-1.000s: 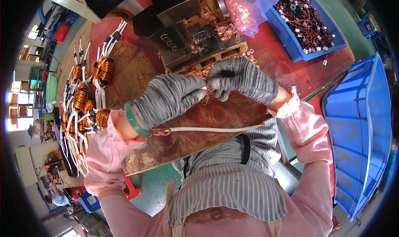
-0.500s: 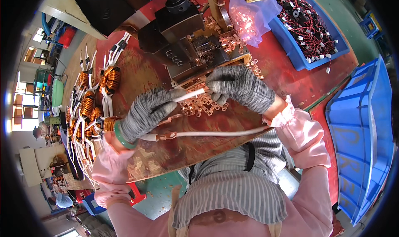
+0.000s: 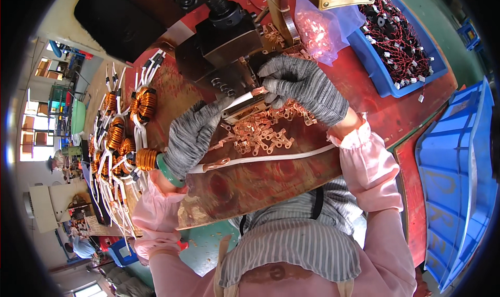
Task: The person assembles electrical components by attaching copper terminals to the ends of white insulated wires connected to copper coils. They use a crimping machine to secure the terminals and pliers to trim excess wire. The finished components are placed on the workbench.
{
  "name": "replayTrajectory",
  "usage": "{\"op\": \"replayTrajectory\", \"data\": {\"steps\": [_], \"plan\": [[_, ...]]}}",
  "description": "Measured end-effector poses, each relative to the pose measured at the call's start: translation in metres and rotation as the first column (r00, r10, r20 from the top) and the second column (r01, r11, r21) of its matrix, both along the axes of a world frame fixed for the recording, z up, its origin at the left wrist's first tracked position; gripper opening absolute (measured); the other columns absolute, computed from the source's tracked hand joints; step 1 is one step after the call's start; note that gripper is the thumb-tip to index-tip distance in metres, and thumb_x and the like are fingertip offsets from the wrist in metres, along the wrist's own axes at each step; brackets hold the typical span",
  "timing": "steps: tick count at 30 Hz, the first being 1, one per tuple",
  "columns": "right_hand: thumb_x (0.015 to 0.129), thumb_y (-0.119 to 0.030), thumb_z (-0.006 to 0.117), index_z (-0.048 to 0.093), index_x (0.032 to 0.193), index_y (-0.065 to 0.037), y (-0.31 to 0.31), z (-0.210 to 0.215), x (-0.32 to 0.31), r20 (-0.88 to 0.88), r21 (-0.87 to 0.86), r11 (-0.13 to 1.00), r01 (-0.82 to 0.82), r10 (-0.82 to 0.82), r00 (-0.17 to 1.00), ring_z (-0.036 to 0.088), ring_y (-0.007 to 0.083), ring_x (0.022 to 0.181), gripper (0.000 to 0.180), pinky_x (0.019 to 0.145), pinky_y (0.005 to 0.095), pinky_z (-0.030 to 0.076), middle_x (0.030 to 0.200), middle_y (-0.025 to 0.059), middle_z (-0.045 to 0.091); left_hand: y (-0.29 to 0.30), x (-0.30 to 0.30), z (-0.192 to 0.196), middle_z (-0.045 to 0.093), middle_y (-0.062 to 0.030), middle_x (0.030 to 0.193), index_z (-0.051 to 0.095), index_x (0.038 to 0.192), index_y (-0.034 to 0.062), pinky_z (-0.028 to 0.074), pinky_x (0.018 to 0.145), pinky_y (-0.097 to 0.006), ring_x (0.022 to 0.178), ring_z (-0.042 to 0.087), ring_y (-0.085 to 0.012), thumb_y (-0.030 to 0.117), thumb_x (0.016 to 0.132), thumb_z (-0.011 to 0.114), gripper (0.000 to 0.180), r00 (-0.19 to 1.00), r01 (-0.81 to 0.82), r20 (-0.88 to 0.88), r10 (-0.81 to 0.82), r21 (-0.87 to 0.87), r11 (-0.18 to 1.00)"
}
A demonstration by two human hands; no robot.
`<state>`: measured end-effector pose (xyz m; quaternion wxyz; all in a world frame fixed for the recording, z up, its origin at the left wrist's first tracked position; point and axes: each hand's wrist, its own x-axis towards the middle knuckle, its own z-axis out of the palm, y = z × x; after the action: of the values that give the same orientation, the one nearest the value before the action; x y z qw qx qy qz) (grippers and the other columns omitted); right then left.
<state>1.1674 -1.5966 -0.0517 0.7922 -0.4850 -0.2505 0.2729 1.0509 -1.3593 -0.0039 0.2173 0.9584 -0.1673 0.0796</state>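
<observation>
My left hand (image 3: pixel 191 135) in a grey knit glove pinches a white sleeved wire (image 3: pixel 240 100) and holds it toward the black press machine (image 3: pixel 229 47). My right hand (image 3: pixel 304 86), also gloved, grips the wire's tip with a copper terminal on it, right at the machine's jaw. A second white lead (image 3: pixel 271 157) with a copper terminal runs across the bench from my left wrist to my right sleeve. A pile of loose copper ring terminals (image 3: pixel 258 133) lies between my hands.
Several copper-wound toroid coils (image 3: pixel 122 135) with white leads lie at the left. A blue bin of black and red wired parts (image 3: pixel 403 41) and a clear bag of terminals (image 3: pixel 317 28) sit at the back right. A big blue crate (image 3: pixel 453 177) stands at the right.
Both hands moved up the bench from over the terminal pile to the machine's jaw, bringing the white wire's end with them.
</observation>
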Motion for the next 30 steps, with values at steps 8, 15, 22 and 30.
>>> {"op": "replayTrajectory", "data": {"steps": [8, 15, 22, 30], "plan": [[0.086, -0.002, 0.059, 0.058, 0.098, 0.002, 0.011, -0.005, 0.011, -0.022, -0.051, 0.998, 0.042, -0.043, 0.999, 0.064, 0.0146, 0.071, 0.013, 0.062, 0.0253, 0.057, 0.084, 0.0081, 0.062, -0.006, 0.003, 0.002, 0.063, -0.0150, 0.104, 0.060, 0.114, 0.0057, 0.047, 0.083, -0.033, 0.093, 0.061, -0.0307, 0.006, 0.087, 0.052, 0.028, 0.993, -0.096, -0.086, 0.083, -0.153, 0.984], [0.084, 0.001, 0.060, 0.059, 0.097, 0.003, 0.022, -0.008, 0.018, -0.023, -0.063, 0.995, 0.075, -0.076, 0.997, 0.065, 0.0164, 0.070, 0.013, 0.060, 0.0261, 0.057, 0.083, 0.0099, 0.063, -0.007, 0.004, 0.000, 0.064, -0.0154, 0.101, 0.061, 0.110, 0.0006, 0.046, 0.083, -0.030, 0.093, 0.061, -0.0233, 0.006, 0.089, 0.052, 0.024, 0.986, -0.151, -0.109, 0.130, -0.217, 0.964], [0.083, 0.002, 0.061, 0.060, 0.096, 0.003, 0.027, -0.013, 0.022, -0.013, -0.055, 0.993, 0.101, -0.102, 0.995, 0.065, 0.0172, 0.063, 0.013, 0.056, 0.0272, 0.056, 0.079, 0.0101, 0.064, -0.001, 0.006, -0.004, 0.064, -0.0140, 0.102, 0.062, 0.107, -0.0002, 0.047, 0.083, -0.030, 0.093, 0.062, -0.0234, 0.006, 0.088, 0.054, 0.022, 0.991, -0.131, -0.051, 0.125, -0.118, 0.984], [0.082, -0.002, 0.062, 0.061, 0.095, 0.002, 0.022, -0.011, 0.021, 0.083, -0.117, 0.981, 0.155, -0.146, 0.986, 0.063, 0.0137, 0.062, 0.013, 0.056, 0.0262, 0.053, 0.076, 0.0097, 0.065, -0.001, 0.004, -0.003, 0.065, -0.0135, 0.102, 0.062, 0.107, 0.0005, 0.047, 0.084, -0.032, 0.094, 0.062, -0.0263, 0.006, 0.088, 0.054, 0.021, 0.995, -0.099, 0.001, 0.100, -0.050, 0.994]]}}
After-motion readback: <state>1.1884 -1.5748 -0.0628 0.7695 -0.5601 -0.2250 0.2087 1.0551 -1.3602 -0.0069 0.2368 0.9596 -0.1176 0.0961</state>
